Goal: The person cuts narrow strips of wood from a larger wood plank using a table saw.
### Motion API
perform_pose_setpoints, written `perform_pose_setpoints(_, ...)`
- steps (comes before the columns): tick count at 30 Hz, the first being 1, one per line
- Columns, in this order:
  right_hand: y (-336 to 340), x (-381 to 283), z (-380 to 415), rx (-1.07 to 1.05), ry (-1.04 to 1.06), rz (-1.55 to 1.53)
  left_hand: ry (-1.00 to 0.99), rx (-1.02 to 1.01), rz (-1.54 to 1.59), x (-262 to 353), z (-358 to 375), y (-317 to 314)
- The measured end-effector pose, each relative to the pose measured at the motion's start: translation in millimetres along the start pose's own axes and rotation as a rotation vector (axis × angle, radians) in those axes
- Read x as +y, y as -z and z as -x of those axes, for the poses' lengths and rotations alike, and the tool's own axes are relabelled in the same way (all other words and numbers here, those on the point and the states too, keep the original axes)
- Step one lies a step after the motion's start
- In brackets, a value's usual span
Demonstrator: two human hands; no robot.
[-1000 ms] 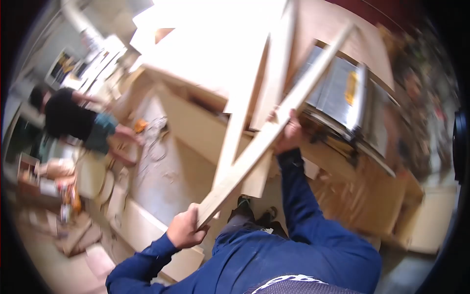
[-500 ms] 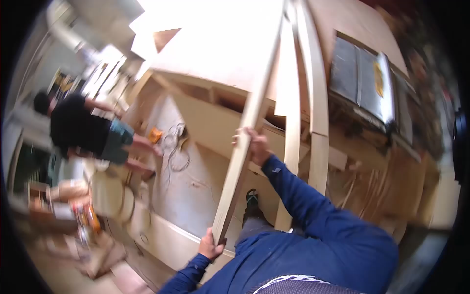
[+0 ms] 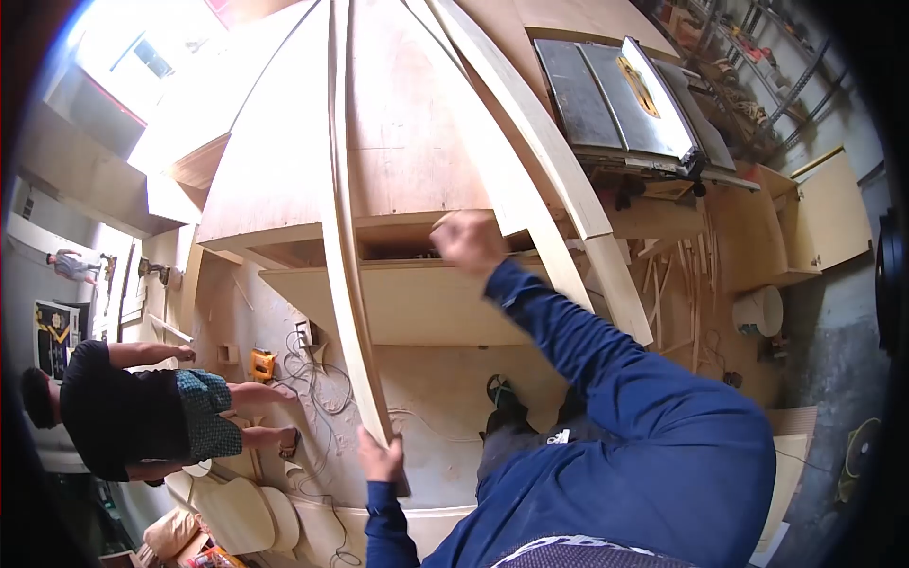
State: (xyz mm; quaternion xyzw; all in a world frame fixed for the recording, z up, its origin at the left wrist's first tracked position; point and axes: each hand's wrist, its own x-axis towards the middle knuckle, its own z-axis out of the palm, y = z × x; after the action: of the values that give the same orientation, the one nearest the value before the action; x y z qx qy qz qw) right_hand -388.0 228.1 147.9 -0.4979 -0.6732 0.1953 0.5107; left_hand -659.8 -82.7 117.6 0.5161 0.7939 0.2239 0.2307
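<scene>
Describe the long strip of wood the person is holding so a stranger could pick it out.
Start at the big plywood workbench left of the table saw. Three long strips cross its top; this thin wood strip is the leftmost. Unlike the wider two, its near end overhangs the floor, gripped by the left hand.

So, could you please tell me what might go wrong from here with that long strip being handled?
The left hand grips only the near end of the long wood strip, so its far end could swing or sag. The right hand is off it, by other strips. Cables on the floor and a person nearby add trip and strike risks.
</scene>
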Motion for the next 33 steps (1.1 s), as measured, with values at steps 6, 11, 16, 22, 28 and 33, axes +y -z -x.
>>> perform_pose_setpoints(6, 133.3, 100.5, -37.9, -0.106, -0.783, 0.949, -0.015, -0.034, 0.024, -5.4, -137.9, 0.4)
perform_pose_setpoints(11, 186.2, 114.5, -37.8, -0.302, -0.760, 0.845, -0.252, 0.514, -0.672, 54.5, -172.2, -15.3)
perform_pose_setpoints(16, 292.8, 77.6, 54.1, -0.134, -0.491, 0.746, -0.674, -0.079, 0.220, 176.6, -125.3, -60.2)
perform_pose_setpoints(22, 396.0, -94.5, 317.8, -0.028, -0.643, 0.718, 0.024, -1.253, 1.106, 320.3, 38.0, -205.5)
perform_pose_setpoints(28, 453.1, -251.0, 595.8, -0.130, -1.027, 0.853, 0.255, -0.942, 1.151, 362.1, 176.5, -306.5)
perform_pose_setpoints(33, 483.9, -311.0, 704.5, -0.272, -1.332, 0.642, 0.197, -1.240, 1.190, 259.9, 292.9, -311.9)
